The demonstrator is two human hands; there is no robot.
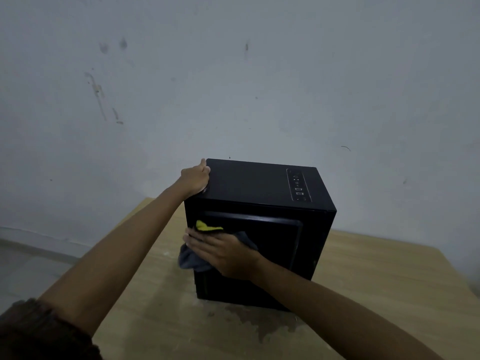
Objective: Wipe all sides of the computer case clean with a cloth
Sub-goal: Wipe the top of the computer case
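Behind everything runs a scuffed grey wall (233, 74), and in front of it a pale wooden table (376, 281) carries the black computer case (259, 203), standing upright near the middle of the top with its button strip (298, 184) on the upper face. Only the head view is given, looking down over both arms. The left hand (196, 179) reaches out to the far upper left corner of the case, fingers curled over the edge and gripping it, apparently to keep the box from sliding or tipping while it is rubbed. The right hand (223, 252) lies flat, fingers spread and straight rather than clenched, pressing a grey cloth (189, 259) with a yellow corner (206, 226) against the side panel facing the person, near its left edge. A flat palm likely spreads pressure over more cloth. A darker, damp-looking patch (259, 326) marks the table just in front of the case. Whether the other sides are already clean I cannot tell.
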